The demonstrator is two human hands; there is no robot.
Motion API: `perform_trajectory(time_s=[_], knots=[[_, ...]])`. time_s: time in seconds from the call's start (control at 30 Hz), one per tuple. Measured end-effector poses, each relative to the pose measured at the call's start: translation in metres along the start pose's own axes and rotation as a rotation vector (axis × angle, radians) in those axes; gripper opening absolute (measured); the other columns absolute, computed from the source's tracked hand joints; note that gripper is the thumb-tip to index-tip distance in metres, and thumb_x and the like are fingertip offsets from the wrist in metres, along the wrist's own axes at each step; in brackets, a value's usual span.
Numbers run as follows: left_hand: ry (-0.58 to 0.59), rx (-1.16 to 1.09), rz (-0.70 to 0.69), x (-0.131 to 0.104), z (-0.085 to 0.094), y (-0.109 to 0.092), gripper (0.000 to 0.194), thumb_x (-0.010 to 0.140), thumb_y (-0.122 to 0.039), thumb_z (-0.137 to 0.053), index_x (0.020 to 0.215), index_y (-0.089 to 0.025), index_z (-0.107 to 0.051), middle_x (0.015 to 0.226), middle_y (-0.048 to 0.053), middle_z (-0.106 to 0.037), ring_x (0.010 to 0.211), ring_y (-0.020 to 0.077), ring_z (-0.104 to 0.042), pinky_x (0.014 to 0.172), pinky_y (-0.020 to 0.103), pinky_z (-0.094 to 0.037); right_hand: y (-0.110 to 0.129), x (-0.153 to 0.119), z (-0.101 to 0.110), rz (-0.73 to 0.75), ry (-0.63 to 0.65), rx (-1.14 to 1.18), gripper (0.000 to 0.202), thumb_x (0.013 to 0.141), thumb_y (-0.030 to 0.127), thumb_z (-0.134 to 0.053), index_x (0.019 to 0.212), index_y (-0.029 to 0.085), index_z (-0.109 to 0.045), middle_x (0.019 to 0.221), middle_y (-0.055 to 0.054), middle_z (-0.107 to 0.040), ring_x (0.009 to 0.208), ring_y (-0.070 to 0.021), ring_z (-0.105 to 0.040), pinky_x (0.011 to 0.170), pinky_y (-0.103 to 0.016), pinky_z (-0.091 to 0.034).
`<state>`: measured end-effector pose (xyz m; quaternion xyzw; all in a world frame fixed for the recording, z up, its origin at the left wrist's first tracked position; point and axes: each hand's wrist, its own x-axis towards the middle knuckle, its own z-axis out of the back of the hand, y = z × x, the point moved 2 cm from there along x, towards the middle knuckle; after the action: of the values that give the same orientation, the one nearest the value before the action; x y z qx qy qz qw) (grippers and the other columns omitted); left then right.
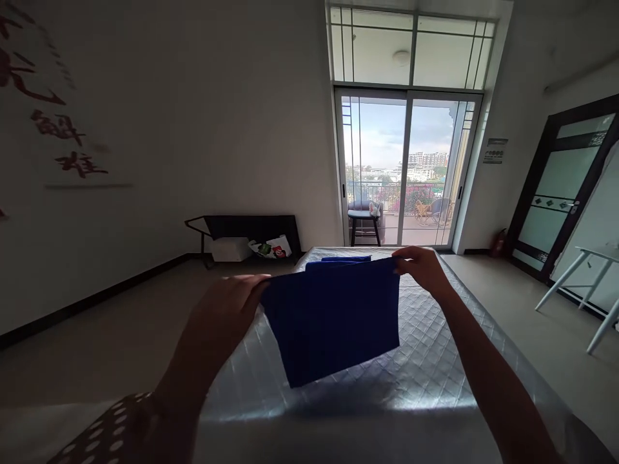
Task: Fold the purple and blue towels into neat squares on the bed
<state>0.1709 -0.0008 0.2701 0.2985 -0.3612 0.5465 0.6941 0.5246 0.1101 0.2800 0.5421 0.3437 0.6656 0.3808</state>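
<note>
A dark blue cloth hangs stretched between my two hands, its lower edge slanting above the mattress. My left hand pinches the cloth's upper left corner. At the upper right corner, my right hand grips it between thumb and fingers. Behind the cloth's top edge, a folded blue fabric lies on the mattress, mostly hidden. The mattress is quilted and has a shiny plastic-like cover.
Against the left wall, a low black bench holds or fronts a white box and a printed bag. Sliding glass doors stand ahead. A white table and a dark-framed door are on the right.
</note>
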Motion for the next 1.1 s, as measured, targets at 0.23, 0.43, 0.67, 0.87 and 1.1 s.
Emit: perform_trajectory(time_s=[0.23, 0.43, 0.67, 0.87, 1.1], knots=[[0.11, -0.092, 0.012, 0.019, -0.002, -0.012, 0.065, 0.098, -0.066, -0.021, 0.107, -0.019, -0.066, 0.104, 0.002, -0.072, 0.104, 0.0198, -0.063, 0.097, 0.037, -0.047, 0.002, -0.028, 0.022, -0.013, 0.036, 0.01, 0.037, 0.068, 0.05, -0.08, 0.09, 0.02, -0.077, 0.08, -0.003, -0.077, 0.072, -0.02, -0.074, 0.075, -0.035, -0.059], [0.03, -0.299, 0.211, 0.022, 0.005, -0.022, 0.047, 0.093, -0.059, -0.04, 0.097, -0.022, -0.069, 0.101, 0.004, -0.074, 0.097, 0.0232, -0.068, 0.091, 0.035, -0.051, 0.007, -0.047, 0.031, -0.006, -0.063, -0.06, 0.04, 0.067, 0.052, -0.08, 0.092, 0.021, -0.079, 0.069, -0.002, -0.076, 0.068, -0.0211, -0.074, 0.068, -0.033, -0.058], [0.068, -0.571, 0.44, 0.02, 0.008, -0.023, 0.043, 0.075, -0.064, -0.061, 0.087, -0.026, -0.074, 0.088, 0.001, -0.077, 0.088, 0.0238, -0.071, 0.076, 0.032, -0.055, 0.028, -0.075, 0.042, 0.108, -0.199, -0.124, 0.039, 0.073, 0.055, -0.076, 0.095, 0.023, -0.079, 0.071, -0.002, -0.076, 0.07, -0.0218, -0.074, 0.068, -0.034, -0.058], [0.107, -0.607, 0.433, 0.015, 0.007, -0.018, 0.041, 0.068, -0.067, -0.069, 0.079, -0.028, -0.076, 0.085, 0.0, -0.078, 0.083, 0.0229, -0.071, 0.073, 0.03, -0.056, 0.036, -0.091, 0.047, 0.24, -0.316, -0.268, 0.031, 0.079, 0.053, -0.072, 0.094, 0.027, -0.079, 0.081, -0.001, -0.078, 0.07, -0.0211, -0.075, 0.071, -0.033, -0.059], [0.258, -0.83, 0.151, -0.001, 0.014, -0.074, 0.03, 0.075, -0.057, -0.072, 0.082, -0.028, -0.075, 0.073, -0.002, -0.074, 0.068, 0.0172, -0.07, 0.067, 0.026, -0.058, 0.031, -0.103, 0.066, 0.296, -0.643, -0.479, 0.032, 0.087, 0.05, -0.062, 0.098, 0.023, -0.076, 0.096, -0.005, -0.077, 0.08, -0.0228, -0.074, 0.077, -0.035, -0.058]])
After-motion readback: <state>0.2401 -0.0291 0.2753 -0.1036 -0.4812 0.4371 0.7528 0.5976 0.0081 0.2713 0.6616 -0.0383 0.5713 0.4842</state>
